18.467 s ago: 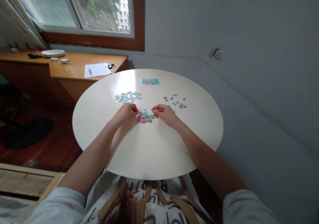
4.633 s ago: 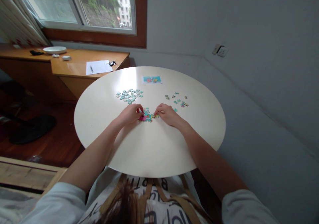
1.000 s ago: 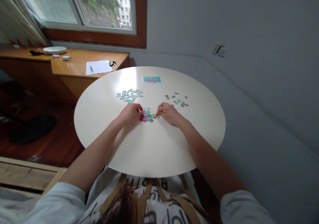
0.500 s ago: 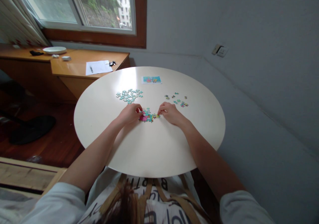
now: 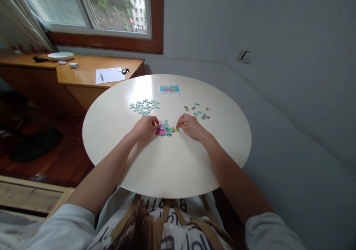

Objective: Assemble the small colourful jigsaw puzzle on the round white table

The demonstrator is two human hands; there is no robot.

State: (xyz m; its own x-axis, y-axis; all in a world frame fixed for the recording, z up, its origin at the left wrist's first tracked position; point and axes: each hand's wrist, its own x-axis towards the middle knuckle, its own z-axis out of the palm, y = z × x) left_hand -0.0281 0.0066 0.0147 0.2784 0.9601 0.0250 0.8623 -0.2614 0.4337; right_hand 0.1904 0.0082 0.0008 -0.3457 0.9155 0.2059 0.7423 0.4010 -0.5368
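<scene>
A small joined patch of pink and teal puzzle pieces [image 5: 166, 130] lies near the middle of the round white table [image 5: 167, 168]. My left hand [image 5: 144, 127] rests at its left edge, fingers curled and pinched against the pieces. At the patch's right edge is my right hand [image 5: 190, 125], fingertips pinched on a small piece. A heap of teal loose pieces [image 5: 144, 106] lies behind my left hand. A scatter of mixed pieces [image 5: 198, 111] lies behind my right hand. A small reference picture [image 5: 169, 89] sits at the table's far side.
A wooden desk [image 5: 83, 77] stands at the back left under the window, with a sheet of paper [image 5: 109, 75], keys and a white plate [image 5: 60, 56]. A grey wall runs along the right. A dark chair base [image 5: 35, 143] sits on the wooden floor at left.
Over the last second my right hand has shifted slightly right along the patch's edge. My left hand has stayed in place.
</scene>
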